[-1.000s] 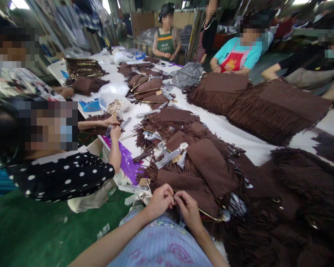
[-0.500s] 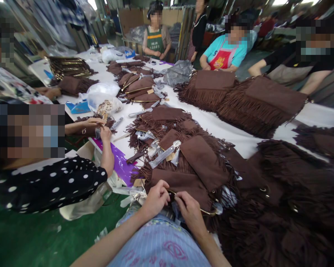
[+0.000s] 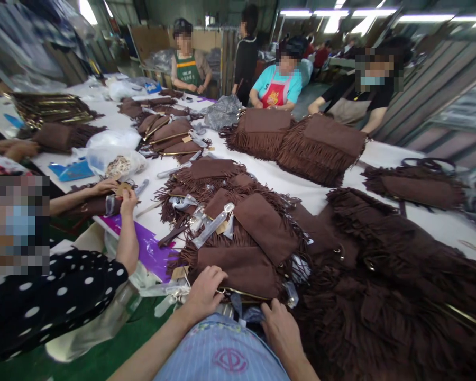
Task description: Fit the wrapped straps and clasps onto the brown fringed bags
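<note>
A brown fringed bag (image 3: 238, 270) lies flat right before me, its gold-coloured frame edge toward my body. My left hand (image 3: 204, 291) is closed on the left part of that edge, fingers over the flap and thumb below. At the right part of the edge, my right hand (image 3: 283, 325) has its fingers curled in; what they hold is hidden. Between the hands, a dark plastic-wrapped piece (image 3: 252, 315) hangs down. Other brown bags (image 3: 265, 225) are piled behind, with a plastic-wrapped strap (image 3: 212, 227) and tags among them.
Left, a co-worker in a dotted sleeve (image 3: 83, 280) holds a tag over a brown bag. Further bags (image 3: 321, 140) are stacked on the white table (image 3: 301, 185), with more heaped at right. Purple sheeting (image 3: 146, 246) covers the near left edge. Several people stand across the table.
My hands were pinching together at the bag's gold-coloured edge; now they are further apart, the left over the flap, the right lower. The view has turned right.
</note>
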Demonstrator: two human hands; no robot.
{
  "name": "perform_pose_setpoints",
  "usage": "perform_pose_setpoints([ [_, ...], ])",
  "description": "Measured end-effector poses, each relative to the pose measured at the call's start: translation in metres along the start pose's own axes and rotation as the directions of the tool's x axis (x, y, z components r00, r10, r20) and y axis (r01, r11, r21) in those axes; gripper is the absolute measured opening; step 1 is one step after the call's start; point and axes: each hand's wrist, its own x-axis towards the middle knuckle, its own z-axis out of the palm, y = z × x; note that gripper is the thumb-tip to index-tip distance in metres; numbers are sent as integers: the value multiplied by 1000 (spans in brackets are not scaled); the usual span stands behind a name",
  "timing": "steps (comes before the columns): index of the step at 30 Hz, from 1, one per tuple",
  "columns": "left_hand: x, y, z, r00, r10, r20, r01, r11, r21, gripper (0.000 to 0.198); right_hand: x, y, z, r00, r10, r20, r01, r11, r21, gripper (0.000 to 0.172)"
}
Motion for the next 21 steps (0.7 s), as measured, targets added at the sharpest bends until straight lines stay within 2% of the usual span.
perform_pose_setpoints([
  [2, 2, -8, 4, 999, -23, 33, 20, 996, 84, 28, 0, 6, 8, 998, 13, 53, -18, 995, 97, 26],
  [4, 6, -12, 5, 998, -35, 61, 29, 996, 82, 20, 1, 14, 13, 998, 19, 57, -35, 955, 293, 23],
  [6, 13, -11, 0, 998, -6, 66, 5, 1000, 16, 18, 4, 20, 13, 999, 16, 51, -43, 813, 580, 14],
  [7, 18, -9, -4, 999, 16, 48, -14, 1000, -24, 18, 6, 22, 11, 996, 17, 83, -72, 689, 722, 12],
  [9, 27, -1, -16, 998, 62, -18, -63, 993, -99, 18, 12, 20, 5, 975, 0, 224, -208, 370, 906, 18],
  [11, 35, 8, -28, 991, 107, -78, -118, 980, -158, 20, 19, 13, 1, 928, -33, 371, -370, 44, 928, 27],
  [12, 38, 12, -33, 988, 124, -96, -139, 974, -178, 20, 23, 8, 0, 913, -30, 407, -408, -98, 908, 30],
  [14, 40, 18, -41, 986, 134, -100, -152, 969, -197, 19, 31, -2, 2, 914, 26, 405, -380, -297, 876, 31],
  [15, 39, 20, -43, 987, 130, -90, -146, 969, -199, 18, 36, -7, 4, 921, 75, 382, -334, -351, 875, 30],
  [17, 36, 23, -43, 992, 115, -53, -123, 971, -203, 17, 50, -16, 8, 939, 171, 297, -211, -393, 895, 25],
  [21, 30, 24, -32, 997, 77, -25, -81, 962, -262, 16, 82, -24, 10, 960, 277, 46, 67, -386, 920, 21],
])
